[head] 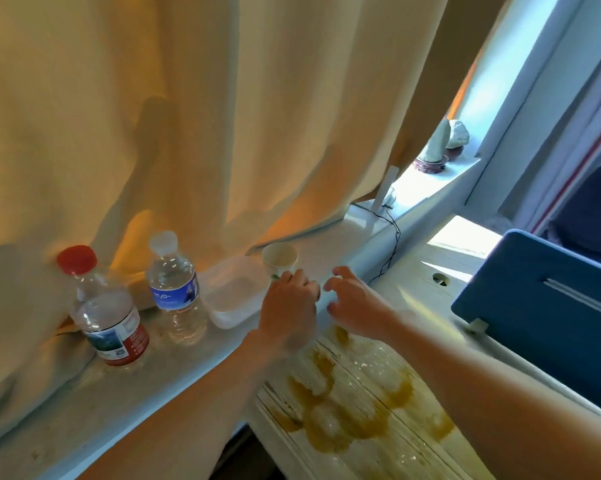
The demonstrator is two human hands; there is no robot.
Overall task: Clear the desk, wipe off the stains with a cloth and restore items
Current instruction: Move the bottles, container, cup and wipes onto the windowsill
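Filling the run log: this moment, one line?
left hand: touching cup on sill | right hand: open, empty | desk: stains unwiped

left hand (288,301), right hand (356,301) outstretched, fingers curled

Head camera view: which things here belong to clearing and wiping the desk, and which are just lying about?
Job: desk, its yellow-brown stains, paper cup at the left hand, and probably the red-capped bottle, blue-labelled bottle and clear container on the ledge.

Lying about: curtain, stones on the sill, black cable, blue padded panel.
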